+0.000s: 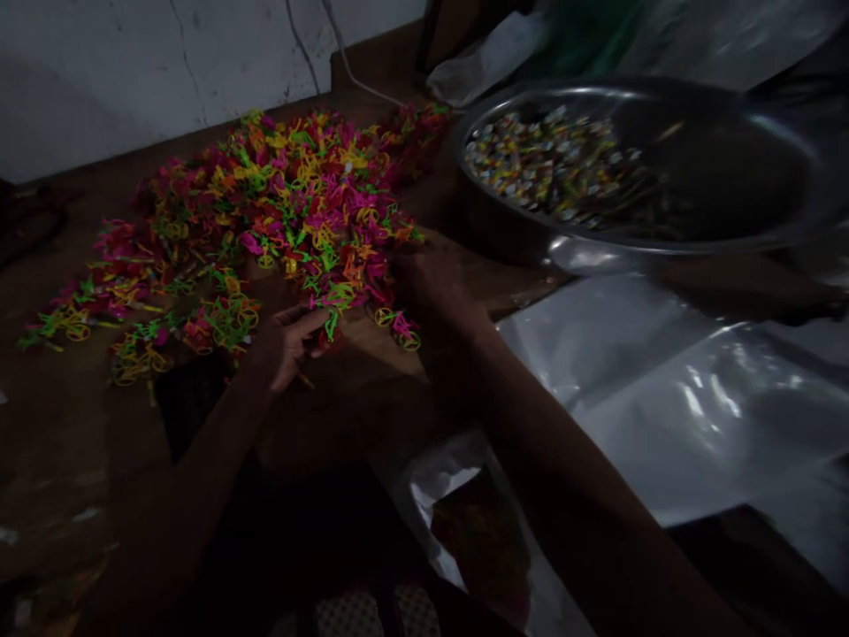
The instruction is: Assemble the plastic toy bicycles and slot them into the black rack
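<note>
A heaped pile of small plastic toy bicycles (311, 190) in pink, green, yellow, orange and red covers the table. At its near edge my left hand (292, 345) is closed, thumb and fingers pinching a green toy bicycle (332, 322), with something red just below it. My right hand (434, 276) reaches to the pile's right edge; its fingers are lost in the dark, so their grip does not show. Between the hands, a pink and green toy bicycle (403, 329) lies on the table.
A wide metal basin (570, 252) at the upper right holds many small multicoloured pieces. Clear plastic sheets or bags (716, 398) lie below it. An open plastic bag (431, 522) with dark reddish contents is near my body. A black flat object (189, 402) lies beside my left forearm.
</note>
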The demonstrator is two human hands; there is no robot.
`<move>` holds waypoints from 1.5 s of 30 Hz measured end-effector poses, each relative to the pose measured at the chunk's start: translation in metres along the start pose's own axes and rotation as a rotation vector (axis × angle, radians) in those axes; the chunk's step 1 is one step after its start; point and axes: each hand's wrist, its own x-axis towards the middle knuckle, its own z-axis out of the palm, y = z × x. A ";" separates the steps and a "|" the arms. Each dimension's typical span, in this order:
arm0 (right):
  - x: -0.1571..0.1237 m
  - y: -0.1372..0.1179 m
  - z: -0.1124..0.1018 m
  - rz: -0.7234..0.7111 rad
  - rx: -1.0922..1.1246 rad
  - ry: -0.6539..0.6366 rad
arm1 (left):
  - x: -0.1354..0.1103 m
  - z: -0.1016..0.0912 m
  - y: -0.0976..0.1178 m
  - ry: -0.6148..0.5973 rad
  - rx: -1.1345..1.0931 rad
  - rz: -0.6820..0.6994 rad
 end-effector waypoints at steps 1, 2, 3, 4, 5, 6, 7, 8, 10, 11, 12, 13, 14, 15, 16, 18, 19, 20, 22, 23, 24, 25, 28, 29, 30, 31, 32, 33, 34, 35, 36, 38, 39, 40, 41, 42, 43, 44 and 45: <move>0.000 0.000 -0.001 0.025 -0.043 -0.016 | 0.001 -0.001 0.000 0.002 -0.005 -0.017; -0.001 0.000 -0.003 0.052 -0.077 -0.025 | 0.001 -0.001 -0.001 0.000 -0.004 -0.036; -0.003 0.001 -0.006 0.076 -0.097 -0.020 | 0.001 -0.002 -0.001 -0.007 0.002 -0.058; -0.005 0.002 -0.010 0.098 -0.102 -0.005 | 0.001 -0.002 -0.001 -0.015 0.007 -0.079; -0.008 0.002 -0.013 0.122 -0.092 0.009 | 0.000 -0.002 -0.001 -0.021 0.010 -0.099; -0.012 0.000 -0.018 0.157 -0.069 0.026 | 0.000 -0.002 -0.001 -0.024 0.012 -0.117; -0.017 -0.004 -0.022 0.199 -0.031 0.043 | -0.001 -0.002 0.000 -0.021 0.010 -0.128; -0.022 -0.011 -0.026 0.248 0.022 0.063 | -0.002 -0.002 0.000 -0.012 0.005 -0.131; -0.035 -0.030 -0.034 0.325 0.188 0.099 | -0.004 -0.003 0.001 0.008 -0.006 -0.125; -0.043 -0.042 -0.036 0.338 0.315 0.119 | -0.006 -0.004 0.002 0.010 -0.007 -0.121; -0.050 -0.055 -0.038 0.332 0.485 0.131 | -0.007 -0.005 0.002 0.007 -0.008 -0.118; -0.057 -0.067 -0.038 0.323 0.689 0.115 | -0.009 -0.006 0.002 0.000 -0.011 -0.116; -0.064 -0.078 -0.037 0.326 0.904 0.083 | -0.011 -0.007 0.001 -0.010 -0.014 -0.118; -0.070 -0.088 -0.035 0.333 1.105 0.039 | -0.013 -0.009 0.001 -0.021 -0.021 -0.126; -0.075 -0.095 -0.032 0.346 1.276 -0.003 | -0.016 -0.010 0.000 -0.031 -0.029 -0.134; -0.083 -0.104 -0.025 0.358 1.490 -0.043 | -0.022 -0.012 -0.001 -0.047 -0.043 -0.146; -0.086 -0.107 -0.022 0.347 1.537 -0.039 | -0.025 -0.013 -0.002 -0.050 -0.044 -0.150; -0.089 -0.109 -0.019 0.331 1.559 -0.030 | -0.028 -0.013 -0.002 -0.050 -0.045 -0.153; -0.093 -0.111 -0.015 0.306 1.585 -0.012 | -0.033 -0.013 -0.003 -0.050 -0.051 -0.160; -0.095 -0.111 -0.014 0.297 1.597 -0.010 | -0.035 -0.013 -0.004 -0.049 -0.060 -0.163; -0.096 -0.112 -0.014 0.293 1.609 -0.006 | -0.037 -0.013 -0.005 -0.052 -0.075 -0.165; -0.098 -0.113 -0.014 0.291 1.615 -0.004 | -0.038 -0.013 -0.005 -0.056 -0.092 -0.168; -0.102 -0.115 -0.016 0.263 1.546 0.028 | -0.040 -0.012 -0.007 -0.064 -0.132 -0.213; -0.103 -0.115 -0.018 0.243 1.498 0.047 | -0.040 -0.011 -0.007 -0.066 -0.137 -0.236; -0.104 -0.115 -0.019 0.217 1.445 0.065 | -0.040 -0.011 -0.007 -0.068 -0.140 -0.256; -0.105 -0.114 -0.020 0.189 1.394 0.085 | -0.040 -0.011 -0.007 -0.070 -0.141 -0.273; -0.106 -0.113 -0.021 0.161 1.349 0.111 | -0.040 -0.010 -0.007 -0.072 -0.142 -0.282; -0.107 -0.112 -0.021 0.138 1.312 0.141 | -0.039 -0.009 -0.008 -0.075 -0.146 -0.283; -0.109 -0.111 -0.021 0.114 1.286 0.168 | -0.039 -0.008 -0.008 -0.078 -0.155 -0.280; -0.110 -0.110 -0.020 0.092 1.274 0.192 | -0.039 -0.007 -0.009 -0.082 -0.167 -0.275; -0.111 -0.109 -0.019 0.075 1.276 0.212 | -0.038 -0.005 -0.010 -0.086 -0.184 -0.268; -0.114 -0.108 -0.015 0.064 1.306 0.228 | -0.037 -0.003 -0.011 -0.095 -0.223 -0.252; -0.115 -0.107 -0.013 0.070 1.322 0.234 | -0.037 -0.002 -0.012 -0.103 -0.234 -0.254; -0.116 -0.107 -0.012 0.074 1.328 0.242 | -0.037 -0.001 -0.013 -0.114 -0.237 -0.259; -0.117 -0.106 -0.010 0.069 1.325 0.255 | -0.037 0.000 -0.014 -0.125 -0.233 -0.267; -0.118 -0.106 -0.008 0.052 1.314 0.268 | -0.037 0.001 -0.014 -0.136 -0.232 -0.272; -0.120 -0.105 -0.006 0.023 1.303 0.281 | -0.037 0.002 -0.015 -0.142 -0.236 -0.273; -0.121 -0.105 -0.005 -0.009 1.291 0.295 | -0.038 0.003 -0.016 -0.139 -0.248 -0.272; -0.122 -0.105 -0.003 -0.039 1.283 0.312 | -0.038 0.004 -0.016 -0.120 -0.269 -0.278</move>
